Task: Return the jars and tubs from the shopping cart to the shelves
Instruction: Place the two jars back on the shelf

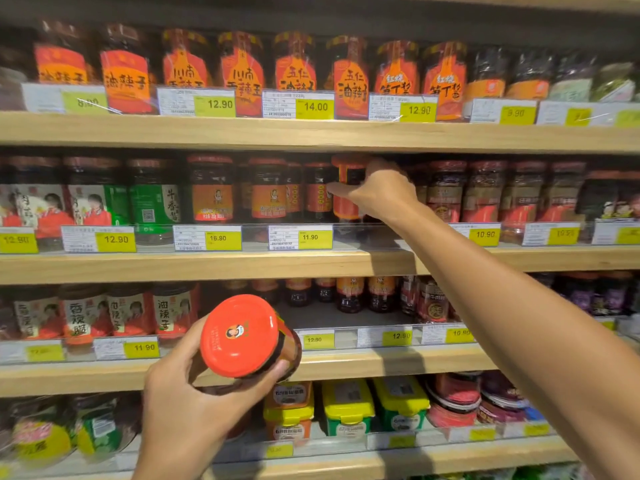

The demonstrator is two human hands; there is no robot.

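Note:
My right hand (379,190) reaches up to the second shelf (207,265) and grips a red-labelled sauce jar (346,188), held upright at the shelf front beside similar jars. My left hand (194,393) holds another jar (247,336) low in front of the third shelf, tilted so that its red lid with a small portrait faces me. The shopping cart is out of view.
Wooden shelves carry rows of sauce jars behind clear rails with yellow price tags (313,237). A gap (391,233) shows on the second shelf under my right hand. Another gap (332,317) lies on the third shelf. Yellow-lidded tubs (348,400) stand on the lower shelf.

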